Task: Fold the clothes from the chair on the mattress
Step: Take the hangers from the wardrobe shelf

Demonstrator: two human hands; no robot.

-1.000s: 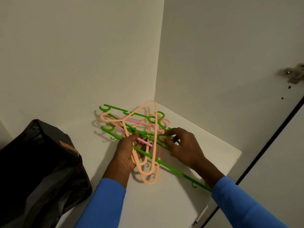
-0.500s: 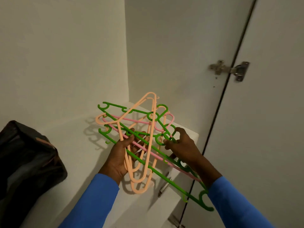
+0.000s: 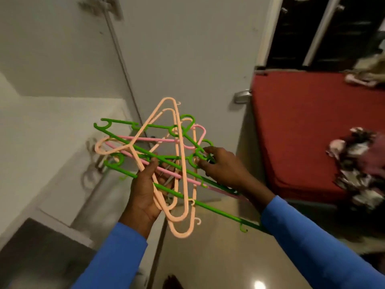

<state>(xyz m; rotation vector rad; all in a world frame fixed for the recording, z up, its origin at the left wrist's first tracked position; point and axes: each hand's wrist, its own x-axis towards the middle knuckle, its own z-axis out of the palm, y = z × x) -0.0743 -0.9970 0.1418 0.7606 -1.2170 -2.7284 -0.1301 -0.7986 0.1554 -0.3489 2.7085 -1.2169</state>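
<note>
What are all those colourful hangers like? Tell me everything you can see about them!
The hangers are a tangled bunch of thin, plastic-looking ones: green, peach and pink, criss-crossed at odd angles, with curved top hooks and tiny side hooks. They are up in the air in front of a white wardrobe door. The left hand grips them from underneath, and the right hand pinches the green hooks on the other side.
</note>
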